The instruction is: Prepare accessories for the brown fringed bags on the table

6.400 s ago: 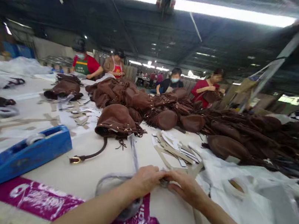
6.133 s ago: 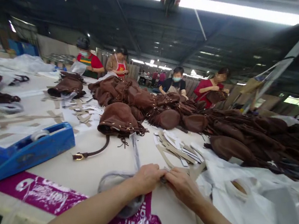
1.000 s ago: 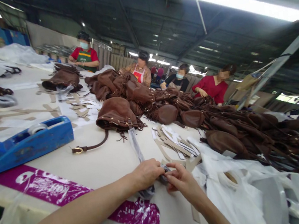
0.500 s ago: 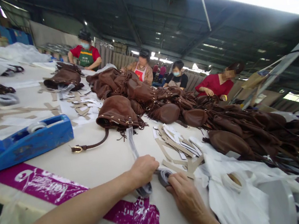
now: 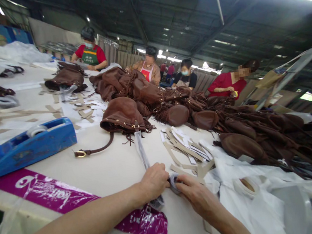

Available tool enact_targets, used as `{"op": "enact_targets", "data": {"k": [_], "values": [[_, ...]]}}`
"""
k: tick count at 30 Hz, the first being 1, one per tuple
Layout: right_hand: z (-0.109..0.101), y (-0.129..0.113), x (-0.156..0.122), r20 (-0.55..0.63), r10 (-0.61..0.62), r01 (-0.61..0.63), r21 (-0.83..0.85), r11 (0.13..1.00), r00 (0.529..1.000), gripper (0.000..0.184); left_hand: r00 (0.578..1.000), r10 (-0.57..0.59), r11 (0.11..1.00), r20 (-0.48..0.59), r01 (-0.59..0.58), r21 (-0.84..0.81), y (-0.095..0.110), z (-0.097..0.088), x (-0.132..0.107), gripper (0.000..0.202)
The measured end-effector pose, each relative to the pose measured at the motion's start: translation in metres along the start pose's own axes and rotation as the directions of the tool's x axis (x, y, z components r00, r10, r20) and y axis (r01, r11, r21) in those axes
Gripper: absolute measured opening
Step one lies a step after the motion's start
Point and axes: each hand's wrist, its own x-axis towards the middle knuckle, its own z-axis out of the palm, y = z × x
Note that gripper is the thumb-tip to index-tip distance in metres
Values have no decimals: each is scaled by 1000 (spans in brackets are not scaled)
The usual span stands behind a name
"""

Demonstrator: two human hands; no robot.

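Note:
My left hand (image 5: 153,180) is closed around a long grey wrapped strap (image 5: 141,152) that runs up the table to a brown fringed leather bag (image 5: 122,117). My right hand (image 5: 195,195) pinches the small grey rolled end of the wrap (image 5: 172,179) right beside the left hand's fingers. Both hands meet low on the pale table (image 5: 105,167), just left of a heap of card strips (image 5: 185,148).
A blue tape dispenser (image 5: 22,146) sits at left, above a magenta plastic bag (image 5: 68,196). A brown strap with a gold buckle (image 5: 93,150) lies loose. White plastic bags and a tape roll (image 5: 244,186) lie at right. Many brown bags (image 5: 234,128) pile across; several people work beyond.
The grey loop seen six seconds ago is gone from the table. In the last half second my right hand has come back up to the left and pinches the rolled end again.

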Motion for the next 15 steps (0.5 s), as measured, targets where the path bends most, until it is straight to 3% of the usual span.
{"op": "enact_targets", "data": {"k": [2,4,8,11,13,15], "values": [[-1,2,0,6,-28,28,-115,993,1000,22,1000,-1,999,-18,0,-50,0,-2,-1,16],[4,-2,0,-42,22,-30,-197,980,999,18,1000,-18,984,1,18,-180,-3,-6,-1,20],[18,-18,0,-128,230,-237,-49,970,965,10,994,-56,927,94,87,-364,-11,-14,3,21],[21,-27,4,-146,426,-413,108,904,893,16,992,-110,924,69,128,-361,-9,-14,3,23],[19,-30,10,-121,487,-477,105,873,865,30,990,-136,928,37,141,-344,-5,-11,2,24],[16,-31,19,-73,491,-490,31,871,868,31,990,-141,931,24,141,-337,-3,-10,2,24]]}}
